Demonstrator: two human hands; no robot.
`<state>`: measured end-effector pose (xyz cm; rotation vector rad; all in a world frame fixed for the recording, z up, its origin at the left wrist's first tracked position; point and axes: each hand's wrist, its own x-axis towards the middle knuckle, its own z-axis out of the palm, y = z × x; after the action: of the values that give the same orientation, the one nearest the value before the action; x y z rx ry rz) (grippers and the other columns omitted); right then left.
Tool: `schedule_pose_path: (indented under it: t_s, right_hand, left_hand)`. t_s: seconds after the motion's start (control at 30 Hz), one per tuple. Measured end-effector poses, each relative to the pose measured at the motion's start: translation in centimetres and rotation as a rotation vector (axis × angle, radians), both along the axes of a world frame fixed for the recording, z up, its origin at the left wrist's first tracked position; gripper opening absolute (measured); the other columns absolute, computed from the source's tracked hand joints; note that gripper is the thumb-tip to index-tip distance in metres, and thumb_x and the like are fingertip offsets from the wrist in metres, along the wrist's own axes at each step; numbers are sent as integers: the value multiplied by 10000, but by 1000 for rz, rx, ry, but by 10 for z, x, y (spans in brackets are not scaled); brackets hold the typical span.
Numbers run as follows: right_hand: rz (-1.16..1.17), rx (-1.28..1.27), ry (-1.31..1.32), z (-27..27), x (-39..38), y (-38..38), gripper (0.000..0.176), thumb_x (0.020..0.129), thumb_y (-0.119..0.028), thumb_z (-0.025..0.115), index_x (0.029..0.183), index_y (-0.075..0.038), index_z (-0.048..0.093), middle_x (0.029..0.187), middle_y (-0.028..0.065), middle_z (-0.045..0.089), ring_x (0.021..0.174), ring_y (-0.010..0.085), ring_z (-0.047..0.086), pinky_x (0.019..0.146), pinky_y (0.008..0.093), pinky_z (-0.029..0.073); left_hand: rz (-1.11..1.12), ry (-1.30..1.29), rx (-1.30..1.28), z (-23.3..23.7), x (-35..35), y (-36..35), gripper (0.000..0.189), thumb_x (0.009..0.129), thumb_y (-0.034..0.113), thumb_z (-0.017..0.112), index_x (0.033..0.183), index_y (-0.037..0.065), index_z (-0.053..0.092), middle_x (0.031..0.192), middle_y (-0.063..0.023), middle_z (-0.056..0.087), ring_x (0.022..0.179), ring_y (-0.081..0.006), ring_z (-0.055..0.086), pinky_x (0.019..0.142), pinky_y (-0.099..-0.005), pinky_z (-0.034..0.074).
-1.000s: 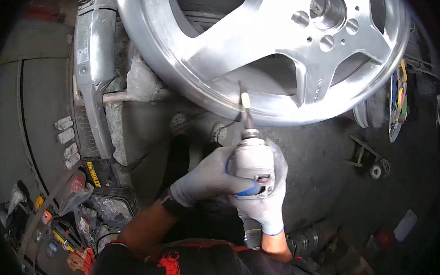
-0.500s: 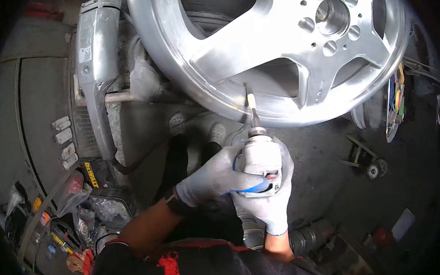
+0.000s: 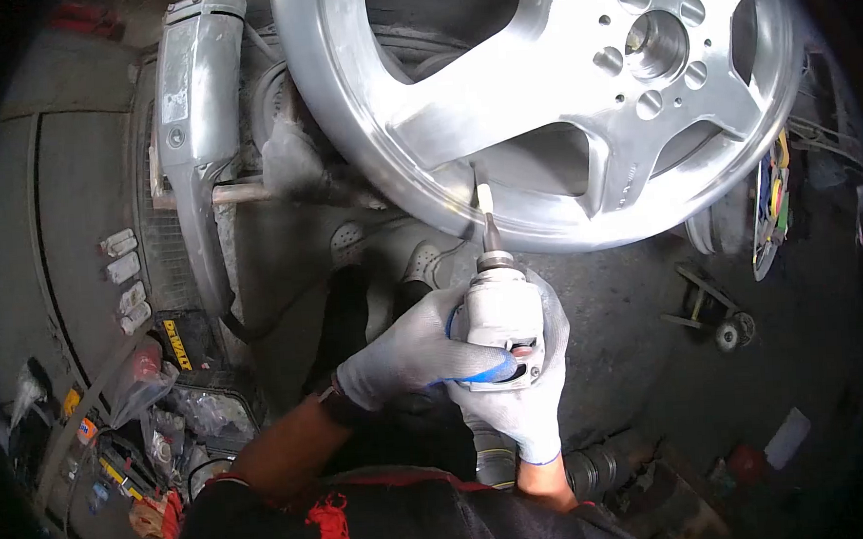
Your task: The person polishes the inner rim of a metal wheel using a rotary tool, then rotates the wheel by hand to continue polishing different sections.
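A large silver alloy wheel (image 3: 481,96) with broad spokes fills the upper right of the view. Both of my hands, in whitish work gloves, are wrapped around a pale die grinder (image 3: 504,314). My left hand (image 3: 402,349) grips its left side, with the blue-coated thumb lying across the rear of the body. From the right and below, my right hand (image 3: 536,401) cups the same tool. The grinder's shank points up at the wheel, and its small pale bit (image 3: 484,198) overlaps the inner edge of the rim near a spoke opening.
A larger grey power tool (image 3: 198,96) rests on a support at the left, its cable hanging down. A DeWalt box (image 3: 178,345) and bagged items lie lower left. Several small white packets (image 3: 124,268) line the floor. A small wheeled stand (image 3: 712,311) is at the right.
The grinder and both hands have shifted slightly left in view, while the wheel appears a little further right. The bit now sits further left along the rim; both hands keep their grip.
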<state>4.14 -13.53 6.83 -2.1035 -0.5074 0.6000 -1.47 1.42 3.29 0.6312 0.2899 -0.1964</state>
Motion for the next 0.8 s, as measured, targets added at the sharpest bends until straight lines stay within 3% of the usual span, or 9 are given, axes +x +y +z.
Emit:
schedule_pose_path:
  t_s: [0.1, 0.17, 0.3, 0.37, 0.5, 0.57, 0.63, 0.7, 0.8]
  right_hand:
    - [48, -46, -194, 7, -3, 6, 1002, 619, -244, 947, 1454, 3, 451, 1245, 205, 687, 1124, 321, 714, 952, 401, 584]
    - [22, 28, -87, 9, -7, 15, 1009, 621, -239, 947, 1462, 0, 442, 1234, 208, 695, 1112, 310, 722, 947, 397, 587]
    - [-9, 18, 29, 10, -9, 19, 943, 642, -226, 928, 1436, -3, 471, 1226, 198, 701, 1093, 287, 732, 936, 378, 590]
    - [38, 4, -58, 10, -4, 18, 929, 642, -222, 925, 1431, -7, 484, 1222, 197, 702, 1077, 290, 737, 927, 377, 594]
    - [47, 46, -134, 12, -5, 21, 894, 637, -222, 925, 1406, -8, 521, 1228, 205, 695, 1062, 309, 741, 920, 383, 597]
    - [32, 14, -99, 15, -8, 24, 902, 638, -224, 927, 1411, -10, 513, 1245, 209, 688, 1080, 317, 735, 930, 393, 593]
    - [7, -9, -65, 11, -14, 25, 911, 639, -226, 929, 1417, -12, 505, 1262, 214, 680, 1099, 325, 729, 940, 403, 589]
    - [-86, 24, 186, -3, -23, 18, 959, 635, -240, 949, 1441, -13, 479, 1287, 226, 668, 1131, 353, 713, 953, 429, 584]
    - [-2, 130, 103, -5, -29, 15, 1135, 579, -172, 973, 1503, 1, 337, 1363, 181, 596, 1265, 275, 606, 1095, 410, 485]
  left_hand:
    - [36, 30, -175, 7, -1, 4, 259, 833, 41, 782, 1073, 34, 685, 1019, 13, 685, 951, -79, 621, 901, -285, 521]
    - [-2, 4, 6, 3, -6, 10, 265, 830, 41, 779, 1077, 25, 687, 1018, 1, 688, 940, -88, 619, 905, -288, 518]
    - [-70, 40, 22, 3, -14, 20, 273, 828, 55, 791, 1080, 22, 691, 1015, -7, 694, 945, -95, 625, 910, -297, 520]
    - [-62, -42, 53, -7, -12, 12, 446, 848, 118, 806, 1254, 27, 643, 1158, -22, 709, 1073, -98, 654, 998, -293, 506]
    - [37, -33, -2, 2, -13, 12, 410, 851, 133, 806, 1222, 30, 664, 1146, -20, 714, 1070, -95, 654, 996, -293, 509]
    - [-46, 71, -35, 7, -15, 21, 632, 792, 123, 837, 1356, 22, 569, 1187, -53, 676, 1141, -130, 611, 1028, -328, 494]
    - [-50, 128, -66, 15, -18, 29, 664, 777, 121, 844, 1368, 20, 558, 1186, -52, 678, 1132, -133, 620, 1025, -329, 498]
    - [-64, 187, -104, 19, -21, 36, 696, 763, 118, 850, 1380, 17, 546, 1185, -50, 680, 1122, -136, 629, 1023, -329, 502]
    - [-109, 151, -96, 22, -19, 43, 701, 730, 112, 858, 1359, 18, 564, 1173, -43, 683, 1090, -134, 643, 1007, -328, 514]
